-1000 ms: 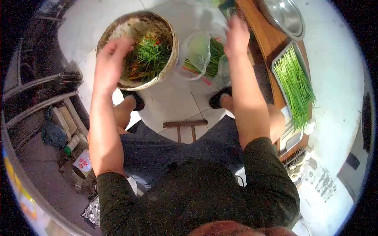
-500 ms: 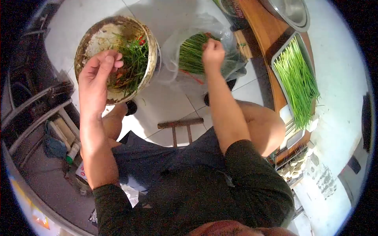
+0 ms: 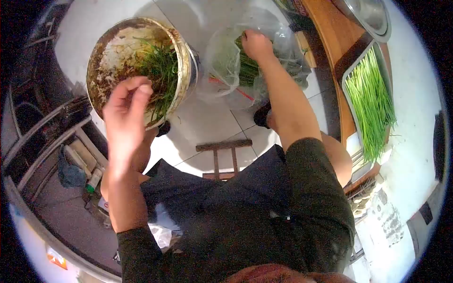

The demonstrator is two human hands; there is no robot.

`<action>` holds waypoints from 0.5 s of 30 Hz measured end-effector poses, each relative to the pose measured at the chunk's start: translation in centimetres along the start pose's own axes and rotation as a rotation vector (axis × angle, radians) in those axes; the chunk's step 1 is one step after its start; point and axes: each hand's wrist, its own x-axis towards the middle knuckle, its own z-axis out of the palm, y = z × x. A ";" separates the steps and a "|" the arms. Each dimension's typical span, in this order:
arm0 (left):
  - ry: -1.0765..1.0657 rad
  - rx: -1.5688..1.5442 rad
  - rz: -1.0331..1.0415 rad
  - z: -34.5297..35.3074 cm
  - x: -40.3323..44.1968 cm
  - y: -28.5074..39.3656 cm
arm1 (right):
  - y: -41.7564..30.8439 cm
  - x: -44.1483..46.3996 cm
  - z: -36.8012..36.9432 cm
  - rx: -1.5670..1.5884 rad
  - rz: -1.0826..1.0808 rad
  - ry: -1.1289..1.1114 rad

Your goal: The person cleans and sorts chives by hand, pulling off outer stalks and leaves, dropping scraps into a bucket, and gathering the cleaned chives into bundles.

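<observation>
1. The left hand (image 3: 126, 106) is held over the bucket (image 3: 118, 45), fingers narrow; whether anything is pinched cannot be told
2. Stalks (image 3: 247, 70) in the bag (image 3: 218, 56) are touched by the right hand (image 3: 257, 45), its grip hidden

The left hand (image 3: 125, 115), slightly blurred, hangs over the near rim of a stained bucket (image 3: 119, 53) holding loose greens (image 3: 163, 63), its grip bent with the thumb close to the fingers. The right hand (image 3: 257, 45) reaches, curled, to dark green stalks (image 3: 248, 73) inside a clear plastic bag (image 3: 224, 66) on the tiled floor (image 3: 203, 127). At right, on the wooden worktop (image 3: 330, 28), a metal tray (image 3: 384, 66) bears bright green stems (image 3: 370, 101) near a metal bowl (image 3: 370, 15).
</observation>
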 end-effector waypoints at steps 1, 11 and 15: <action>0.043 0.220 0.165 1.3 -0.5 -1.1 | -0.4 -1.1 -0.4 -0.014 0.018 -0.038; -0.550 0.784 0.333 11.4 -5.5 -6.8 | -3.0 -6.6 4.9 -0.040 -0.243 -0.091; -0.314 0.862 0.231 16.4 -4.7 -11.0 | -3.5 -6.2 4.3 0.076 -0.129 -0.030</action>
